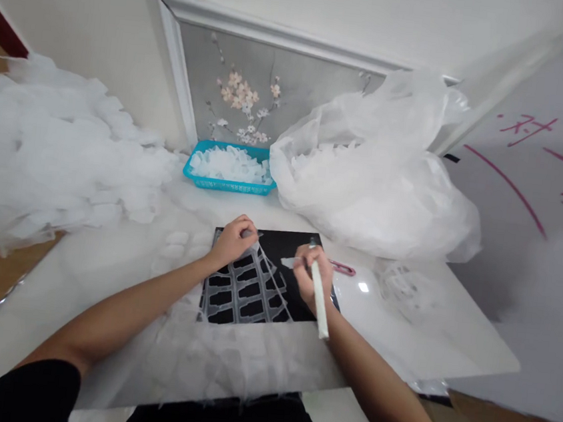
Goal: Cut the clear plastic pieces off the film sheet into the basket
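My left hand (236,241) is closed in a pinch at the top edge of a translucent cut-out sheet (236,300), with a small clear piece at its fingertips. The sheet has rows of shaped openings and lies on a black board (288,242). My right hand (313,278) is wrapped round a long pale stick-like tool (320,306). The tool's dark end shows above the fingers; its exact kind is unclear. A small whitish translucent piece (288,263) sticks out at the left of my right fingers. Whether they pinch it is hard to tell.
A blue basket (228,185) of translucent pieces stands against a framed flower picture (276,69). A large plastic bag (380,181) sits right of it. White pieces are heaped (61,147) at left. A pink-handled tool (343,268) lies beside the board.
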`<state>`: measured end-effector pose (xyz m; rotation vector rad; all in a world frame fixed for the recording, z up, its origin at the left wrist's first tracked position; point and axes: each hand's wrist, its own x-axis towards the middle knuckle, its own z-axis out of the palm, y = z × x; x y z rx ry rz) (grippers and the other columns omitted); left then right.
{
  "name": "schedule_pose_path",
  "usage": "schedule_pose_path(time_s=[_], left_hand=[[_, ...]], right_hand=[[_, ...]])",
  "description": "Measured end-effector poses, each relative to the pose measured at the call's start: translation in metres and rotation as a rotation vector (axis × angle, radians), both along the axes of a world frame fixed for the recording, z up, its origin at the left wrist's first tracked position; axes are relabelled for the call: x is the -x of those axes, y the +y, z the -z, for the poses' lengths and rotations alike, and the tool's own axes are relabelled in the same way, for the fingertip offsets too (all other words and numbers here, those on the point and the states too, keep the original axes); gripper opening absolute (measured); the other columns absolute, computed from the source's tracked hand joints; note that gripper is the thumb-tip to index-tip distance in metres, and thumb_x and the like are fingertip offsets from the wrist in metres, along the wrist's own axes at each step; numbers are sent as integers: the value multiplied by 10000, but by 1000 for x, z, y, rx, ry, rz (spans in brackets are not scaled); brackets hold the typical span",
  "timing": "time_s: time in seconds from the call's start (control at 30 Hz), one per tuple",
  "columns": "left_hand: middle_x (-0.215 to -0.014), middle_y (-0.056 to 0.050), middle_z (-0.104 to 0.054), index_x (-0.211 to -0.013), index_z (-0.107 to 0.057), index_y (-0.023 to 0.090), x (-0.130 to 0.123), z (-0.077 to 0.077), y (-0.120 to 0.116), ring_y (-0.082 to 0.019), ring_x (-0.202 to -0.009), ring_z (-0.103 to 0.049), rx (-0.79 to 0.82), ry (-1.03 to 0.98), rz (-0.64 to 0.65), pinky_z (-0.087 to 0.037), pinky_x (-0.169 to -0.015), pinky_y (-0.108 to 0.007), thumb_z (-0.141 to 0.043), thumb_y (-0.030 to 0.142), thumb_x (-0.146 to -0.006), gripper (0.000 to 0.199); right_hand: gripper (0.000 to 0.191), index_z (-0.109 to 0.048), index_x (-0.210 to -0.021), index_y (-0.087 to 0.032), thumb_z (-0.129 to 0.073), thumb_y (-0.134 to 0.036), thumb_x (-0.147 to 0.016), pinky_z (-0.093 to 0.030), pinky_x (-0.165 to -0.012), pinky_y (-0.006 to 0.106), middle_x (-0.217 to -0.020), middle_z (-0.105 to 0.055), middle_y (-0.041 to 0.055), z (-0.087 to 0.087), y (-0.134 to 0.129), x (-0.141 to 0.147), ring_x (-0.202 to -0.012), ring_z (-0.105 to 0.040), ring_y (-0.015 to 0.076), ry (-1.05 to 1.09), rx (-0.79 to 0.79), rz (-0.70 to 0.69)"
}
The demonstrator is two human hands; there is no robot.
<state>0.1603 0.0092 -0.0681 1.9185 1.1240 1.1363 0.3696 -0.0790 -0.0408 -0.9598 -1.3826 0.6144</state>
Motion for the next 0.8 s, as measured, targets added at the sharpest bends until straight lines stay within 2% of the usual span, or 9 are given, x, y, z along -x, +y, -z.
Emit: schedule_pose_path(time_s=[0.13,0.2,0.27,0.33,0.4,0.47,0.53,0.63,0.8], left_hand=[[-893,-35,-595,-848,-662,167,-9,-5,17,-159,-813,-569,2,-46,-85,-478,-798,-305,-561,330,-882,194],[-1027,-67,-610,-980,-674,175,-21,-18,22,-194,-958,-588,-12,-66,-64,-478,-900,-349,-618,400,-864,259],[-1145,-101,-597,-1100,-653,178,-33,-39,16,-225,-1080,-578,-34,-89,-48,-465,-964,-384,-616,461,-873,364],[-1130,-115,-626,-1148,-634,172,-40,-67,-1,-218,-1028,-619,-12,-146,28,-498,-927,-384,-506,517,-935,425],[-1009,-103,-688,-1114,-651,162,-41,-96,-26,-195,-882,-670,96,-284,242,-542,-849,-361,-425,556,-962,479],[-981,-94,-716,-1075,-677,161,-36,-119,-51,-208,-896,-690,189,-445,397,-548,-856,-347,-577,532,-900,422],[-966,-75,-734,-1043,-699,174,-28,-134,-70,-216,-931,-697,231,-536,402,-553,-866,-333,-713,431,-829,334],[-956,-55,-748,-1006,-723,192,-17,-141,-81,-204,-911,-708,251,-613,341,-573,-833,-314,-747,332,-814,239],[-999,-63,-753,-1039,-731,196,-8,-142,-80,-218,-945,-716,276,-606,344,-584,-860,-336,-722,311,-839,230]], right_hand=[[270,-298,-798,-254,-557,-243,-873,-434,-709,336,-726,-473,-27,-20,-1,-10,-706,-529,170,175,-147,197],[266,-336,-824,-252,-596,-219,-869,-460,-725,350,-767,-534,-12,-33,-1,-11,-735,-569,174,197,-196,222],[274,-361,-826,-251,-624,-187,-864,-491,-759,376,-818,-597,6,-49,-3,-9,-803,-607,188,119,-266,193],[287,-378,-818,-251,-639,-135,-853,-514,-794,416,-862,-654,23,-67,-6,-4,-871,-631,207,-45,-389,176],[311,-395,-808,-251,-654,-80,-831,-533,-787,439,-881,-691,31,-87,-10,2,-883,-645,218,-230,-527,187],[332,-409,-809,-252,-668,-45,-810,-551,-742,432,-916,-709,40,-104,-14,12,-865,-657,219,-357,-625,200],[342,-414,-818,-254,-677,-35,-802,-559,-703,418,-948,-714,48,-115,-17,22,-849,-665,215,-394,-672,196],[361,-414,-822,-255,-683,-16,-787,-561,-703,412,-974,-716,49,-118,-17,36,-842,-669,210,-376,-686,156],[401,-418,-827,-249,-707,15,-744,-556,-747,416,-1036,-707,54,-112,-14,41,-874,-665,209,-315,-664,98]])
